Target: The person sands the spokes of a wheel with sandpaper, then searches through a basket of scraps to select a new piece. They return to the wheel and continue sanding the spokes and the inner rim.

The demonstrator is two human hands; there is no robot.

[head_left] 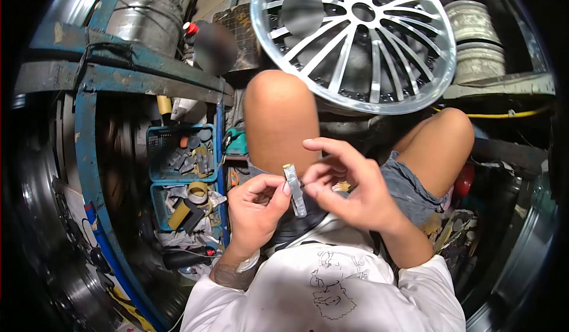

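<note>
My left hand (258,209) pinches a narrow silver strip (295,193) between thumb and fingers, above my lap. The strip looks wrapped in foil or tape, and its far end has a yellowish edge. It is held nearly upright in the view. My right hand (357,188) is just to the right of it, with the index finger raised and the thumb and another finger drawn close together beside the strip. Whatever may be between those fingertips is too small to make out.
A multi-spoke alloy wheel (332,89) lies in front of my knees. To the left stand a blue metal frame (89,130) and teal baskets (155,129) with tape rolls and small pieces. Rims (474,36) are stacked at right, near a yellow hose (521,115).
</note>
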